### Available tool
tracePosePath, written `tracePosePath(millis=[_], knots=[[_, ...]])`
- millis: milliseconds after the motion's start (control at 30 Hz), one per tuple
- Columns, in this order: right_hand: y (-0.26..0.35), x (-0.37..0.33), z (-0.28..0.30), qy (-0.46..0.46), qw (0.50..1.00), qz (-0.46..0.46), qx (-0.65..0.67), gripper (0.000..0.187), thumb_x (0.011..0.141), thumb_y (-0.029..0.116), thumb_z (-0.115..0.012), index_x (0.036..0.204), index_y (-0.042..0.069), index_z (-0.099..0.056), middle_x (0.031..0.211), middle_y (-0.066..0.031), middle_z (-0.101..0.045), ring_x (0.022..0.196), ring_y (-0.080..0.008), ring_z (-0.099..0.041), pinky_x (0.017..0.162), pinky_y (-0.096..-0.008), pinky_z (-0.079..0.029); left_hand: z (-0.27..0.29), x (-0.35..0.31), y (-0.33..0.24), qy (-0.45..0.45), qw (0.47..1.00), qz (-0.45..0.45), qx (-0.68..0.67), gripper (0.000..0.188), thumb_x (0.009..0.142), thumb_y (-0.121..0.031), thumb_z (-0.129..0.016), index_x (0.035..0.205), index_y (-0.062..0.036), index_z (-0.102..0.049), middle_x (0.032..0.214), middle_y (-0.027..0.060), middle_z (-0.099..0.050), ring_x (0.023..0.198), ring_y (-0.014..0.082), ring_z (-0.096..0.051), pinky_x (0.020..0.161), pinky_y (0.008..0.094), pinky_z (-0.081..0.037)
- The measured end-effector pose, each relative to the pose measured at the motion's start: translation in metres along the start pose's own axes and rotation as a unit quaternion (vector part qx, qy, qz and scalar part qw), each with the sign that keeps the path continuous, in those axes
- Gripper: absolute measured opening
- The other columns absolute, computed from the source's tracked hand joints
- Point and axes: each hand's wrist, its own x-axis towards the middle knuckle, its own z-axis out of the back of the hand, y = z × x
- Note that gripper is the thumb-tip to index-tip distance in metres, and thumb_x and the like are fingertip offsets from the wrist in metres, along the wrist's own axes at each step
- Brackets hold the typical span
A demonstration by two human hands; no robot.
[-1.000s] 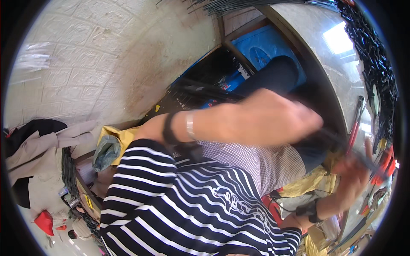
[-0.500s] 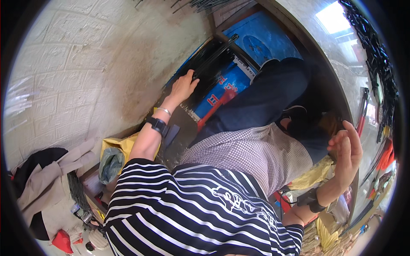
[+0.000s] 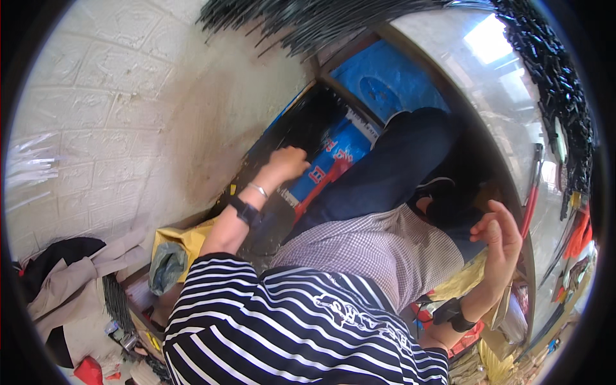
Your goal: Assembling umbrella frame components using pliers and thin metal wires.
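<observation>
Closed into a fist, my left hand point(image 3: 289, 164) hovers beside the dark, black-stained surface point(image 3: 308, 115) by the wall. Whatever its fingers hold, if anything, is hidden. My right hand point(image 3: 500, 236) is raised on the right near the tabletop's edge, its fingers half curled and apart with nothing visible in them. Between the hands are my legs in dark trousers point(image 3: 385, 170) and a checked cloth point(image 3: 366, 240) across my lap. A red strip-like object point(image 3: 324, 183) lies beside my leg, next to a blue printed panel point(image 3: 333, 157).
A glossy tabletop point(image 3: 449, 45) curves along the right, with many thin black strips point(image 3: 308, 25) at its far side and more black pieces point(image 3: 552, 83) at right. A red-handled tool point(image 3: 532, 192) lies there. A yellow bag point(image 3: 192, 240) stands at left by the white brick-patterned wall point(image 3: 122, 128).
My left hand has drawn back toward me and closed; the long black stick beyond it is gone from there. My right hand has shifted slightly left and down. The view tilted, showing more black strips.
</observation>
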Motion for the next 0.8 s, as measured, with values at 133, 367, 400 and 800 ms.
tracePosePath(millis=[133,367,400,800], knots=[[-0.008,-0.01,0.004,0.003,0.998,-0.011,0.063,0.028,0.092,0.005,-0.054,0.118,-0.005,-0.055,0.08,-0.0059,-0.059,0.071,-0.0118,-0.059,0.062,-0.0227,-0.05,0.048,-0.024,-0.094,-0.278,0.915,-0.271,-0.114,0.02,0.083,-0.025,-0.063,0.093,-0.0075,-0.066,0.086,0.0139,-0.067,0.082,0.0322,-0.065,0.07,0.0419,-0.052],[-0.012,-0.032,0.014,-0.015,0.994,0.021,0.109,0.026,0.091,0.003,-0.055,0.116,-0.006,-0.056,0.08,-0.0055,-0.059,0.072,-0.0116,-0.06,0.063,-0.0225,-0.05,0.193,-0.022,-0.167,-0.632,0.72,-0.268,0.102,0.051,0.068,-0.004,-0.066,0.118,-0.0024,-0.054,0.115,0.0089,-0.054,0.105,0.0259,-0.052,0.085,0.0383,-0.043],[-0.012,-0.036,0.017,-0.024,0.994,0.026,0.105,0.027,0.091,0.006,-0.056,0.115,-0.006,-0.056,0.079,-0.0057,-0.059,0.07,-0.0122,-0.06,0.062,-0.0233,-0.051,0.201,-0.001,-0.163,-0.643,0.714,-0.242,0.136,0.058,0.068,-0.004,-0.066,0.123,-0.0014,-0.051,0.119,0.0087,-0.052,0.108,0.0255,-0.05,0.087,0.0385,-0.042],[-0.03,-0.038,0.051,-0.056,0.989,0.008,0.139,0.025,0.091,0.005,-0.055,0.114,-0.006,-0.057,0.077,-0.0056,-0.059,0.069,-0.0116,-0.06,0.06,-0.0227,-0.051,0.228,0.039,-0.158,-0.565,0.774,-0.202,0.202,0.041,0.076,-0.005,-0.061,0.116,-0.0105,-0.059,0.096,0.0067,-0.056,0.092,0.0257,-0.055,0.075,0.0374,-0.047]])
